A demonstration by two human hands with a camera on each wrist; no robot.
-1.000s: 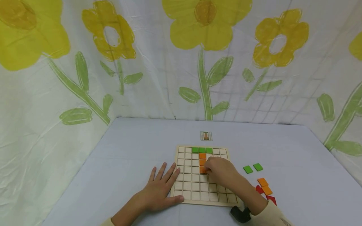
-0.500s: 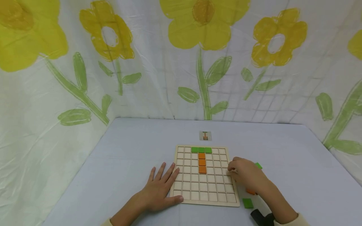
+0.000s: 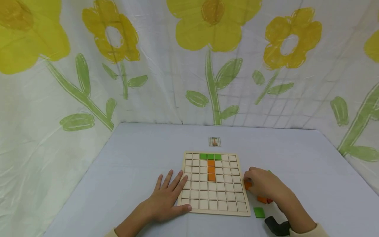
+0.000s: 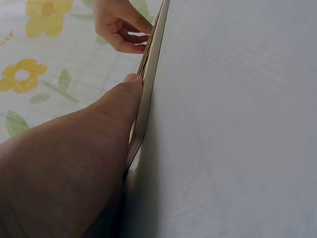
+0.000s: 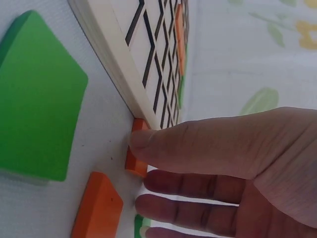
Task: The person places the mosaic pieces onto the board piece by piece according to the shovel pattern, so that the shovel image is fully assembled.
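A pale wooden grid board [image 3: 195, 196] lies on the table, with green tiles [image 3: 210, 156] in its far row and a column of orange tiles [image 3: 211, 169] below them. My left hand [image 3: 166, 200] rests flat with spread fingers at the board's left edge, its thumb [image 4: 119, 99] on the near corner. Beside the right edge, my right hand [image 3: 265, 182] has its fingers curled over a loose orange tile [image 3: 248, 185]. In the right wrist view, the thumb lies against that orange tile [image 5: 133, 161], with the other fingertips close to it; the index finger is hidden.
Near the right hand lie another orange tile [image 3: 262, 199], a partly hidden red tile [image 3: 269, 200] and a green tile [image 3: 259, 212]. A small grid-patterned card [image 3: 214, 142] lies beyond the board. A black curved object [image 3: 276, 226] shows by the right wrist. Behind hangs a flowered curtain [image 3: 160, 98].
My right hand has left the orange column on the board and moved right to a loose orange tile beside it. The left hand stays put.
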